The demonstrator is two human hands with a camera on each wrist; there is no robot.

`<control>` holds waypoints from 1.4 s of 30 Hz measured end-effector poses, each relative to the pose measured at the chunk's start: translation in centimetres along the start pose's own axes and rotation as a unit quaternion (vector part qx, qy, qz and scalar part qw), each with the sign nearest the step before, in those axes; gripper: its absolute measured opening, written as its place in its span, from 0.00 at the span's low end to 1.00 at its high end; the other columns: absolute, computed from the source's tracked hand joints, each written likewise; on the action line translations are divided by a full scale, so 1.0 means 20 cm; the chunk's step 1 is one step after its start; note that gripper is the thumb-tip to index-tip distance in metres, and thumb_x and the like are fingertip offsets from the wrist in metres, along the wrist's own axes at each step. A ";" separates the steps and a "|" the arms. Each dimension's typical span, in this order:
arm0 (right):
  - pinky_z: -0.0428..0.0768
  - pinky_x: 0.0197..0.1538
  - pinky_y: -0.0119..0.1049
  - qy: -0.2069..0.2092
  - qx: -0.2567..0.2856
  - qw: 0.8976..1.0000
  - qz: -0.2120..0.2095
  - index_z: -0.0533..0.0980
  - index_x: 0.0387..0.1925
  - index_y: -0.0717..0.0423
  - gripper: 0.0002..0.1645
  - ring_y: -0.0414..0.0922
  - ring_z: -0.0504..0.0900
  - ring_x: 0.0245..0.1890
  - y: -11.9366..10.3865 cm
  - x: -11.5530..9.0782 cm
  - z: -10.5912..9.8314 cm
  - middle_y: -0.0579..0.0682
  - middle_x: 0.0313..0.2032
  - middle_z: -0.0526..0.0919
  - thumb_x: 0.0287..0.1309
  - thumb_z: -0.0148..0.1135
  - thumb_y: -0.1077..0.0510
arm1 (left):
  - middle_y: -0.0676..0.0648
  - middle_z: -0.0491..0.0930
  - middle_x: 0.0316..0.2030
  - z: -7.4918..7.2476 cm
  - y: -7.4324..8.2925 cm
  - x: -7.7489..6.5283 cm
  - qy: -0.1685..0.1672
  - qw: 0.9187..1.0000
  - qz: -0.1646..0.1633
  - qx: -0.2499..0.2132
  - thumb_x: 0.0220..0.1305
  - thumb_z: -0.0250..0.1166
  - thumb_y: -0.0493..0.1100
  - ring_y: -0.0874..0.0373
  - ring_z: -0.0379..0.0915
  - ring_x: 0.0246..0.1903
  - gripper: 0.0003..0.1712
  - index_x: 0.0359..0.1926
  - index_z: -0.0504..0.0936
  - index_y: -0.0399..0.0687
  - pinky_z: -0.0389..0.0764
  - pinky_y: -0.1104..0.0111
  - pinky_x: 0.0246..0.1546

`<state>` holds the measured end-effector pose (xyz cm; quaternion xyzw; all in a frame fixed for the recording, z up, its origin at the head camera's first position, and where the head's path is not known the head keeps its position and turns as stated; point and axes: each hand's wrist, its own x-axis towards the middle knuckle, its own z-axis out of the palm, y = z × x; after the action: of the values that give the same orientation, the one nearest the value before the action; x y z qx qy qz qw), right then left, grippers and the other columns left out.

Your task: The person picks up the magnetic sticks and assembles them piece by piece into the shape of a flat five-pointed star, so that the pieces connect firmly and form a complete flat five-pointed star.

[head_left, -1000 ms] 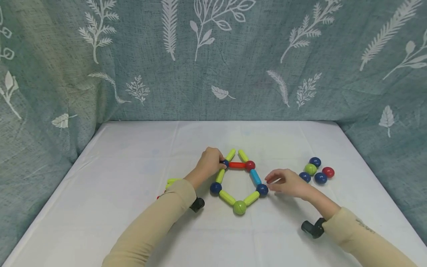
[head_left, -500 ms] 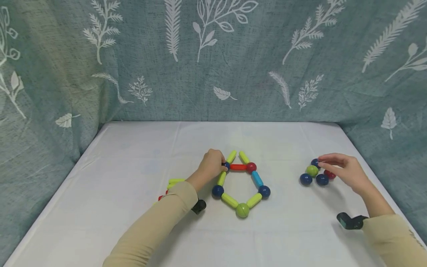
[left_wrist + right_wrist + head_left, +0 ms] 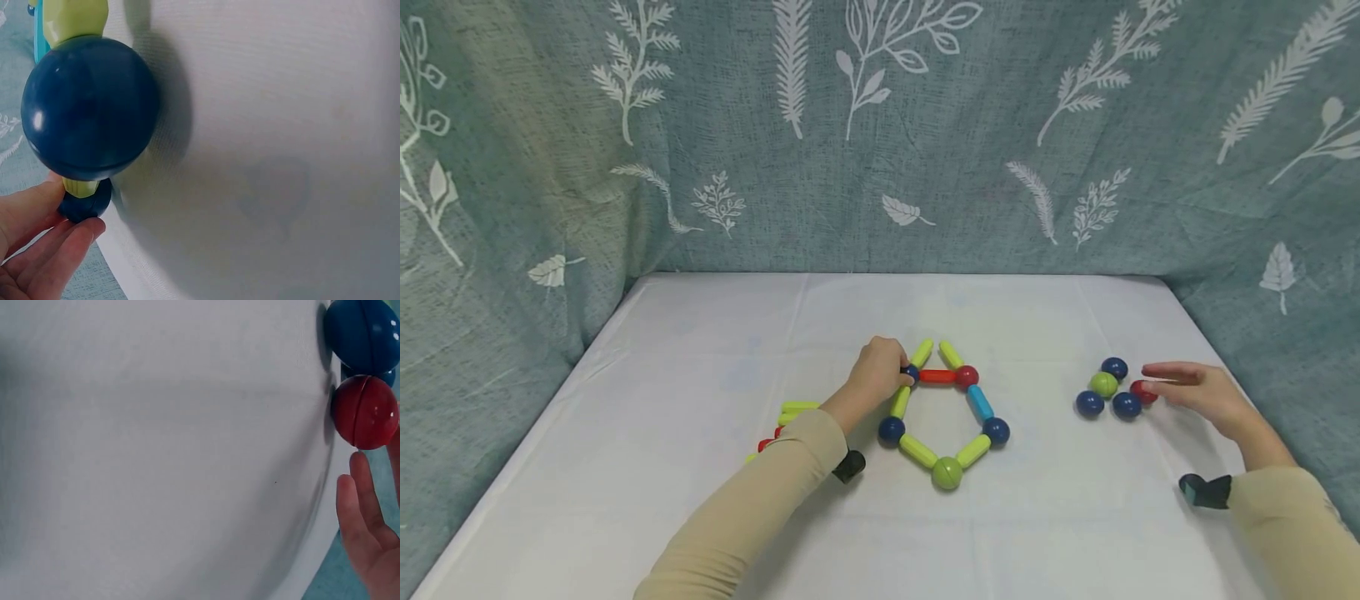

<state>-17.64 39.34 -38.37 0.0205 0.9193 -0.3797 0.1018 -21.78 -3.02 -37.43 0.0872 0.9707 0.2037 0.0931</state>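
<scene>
My left hand [image 3: 877,371] pinches a blue ball [image 3: 84,209] at the upper left corner of a ring built from sticks and balls. The ring has a red stick [image 3: 937,376], a red ball [image 3: 967,377], a light blue stick [image 3: 980,404], a green ball [image 3: 947,473] and several yellow-green sticks [image 3: 918,452]. Two of these sticks point away at the top, their tips apart. My right hand [image 3: 1208,402] is at a loose red ball [image 3: 365,412], fingers fairly straight. Its thumb seems to touch that ball; the other fingertips are beside it.
Blue balls [image 3: 1127,406] and a green ball [image 3: 1103,384] lie grouped beside the loose red one. Left of the ring, yellow-green sticks [image 3: 799,407] and red pieces [image 3: 766,444] are partly hidden by my left sleeve. A patterned curtain [image 3: 880,167] hangs behind the white table [image 3: 700,333].
My right hand has moved from the ring's right side over to the loose balls, then slightly nearer to the red one. The left hand keeps its pinch on the blue ball.
</scene>
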 end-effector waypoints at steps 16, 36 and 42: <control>0.65 0.53 0.60 -0.041 -0.002 0.999 0.036 0.60 0.59 0.74 0.41 0.69 0.59 0.57 0.01 0.01 0.00 0.75 0.58 0.61 0.58 0.58 0.45 | 0.45 0.81 0.38 0.01 0.00 0.00 0.009 1.000 0.007 0.005 0.51 0.70 0.41 0.57 0.76 0.38 0.14 0.39 0.83 0.39 0.77 0.72 0.36; 0.65 0.58 0.54 -0.013 0.063 0.997 -0.047 0.66 0.59 0.65 0.35 0.59 0.69 0.55 -0.56 0.31 0.21 0.66 0.56 0.68 0.54 0.63 0.50 | 0.46 0.81 0.36 0.00 0.00 -0.01 0.008 1.000 0.010 0.019 0.50 0.70 0.41 0.58 0.76 0.36 0.12 0.36 0.83 0.39 0.77 0.72 0.35; 0.71 0.54 0.49 -0.047 0.068 0.994 -0.078 0.70 0.55 0.65 0.26 0.57 0.73 0.51 -0.74 0.45 0.40 0.64 0.53 0.73 0.55 0.62 0.60 | 0.46 0.81 0.35 0.00 0.00 -0.01 0.013 1.000 0.018 0.020 0.50 0.70 0.41 0.58 0.76 0.35 0.12 0.36 0.83 0.39 0.77 0.72 0.35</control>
<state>-26.74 22.80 -35.48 -0.0621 0.8842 -0.4489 0.1131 -21.60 -3.08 -37.46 0.1036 0.9739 0.1873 0.0756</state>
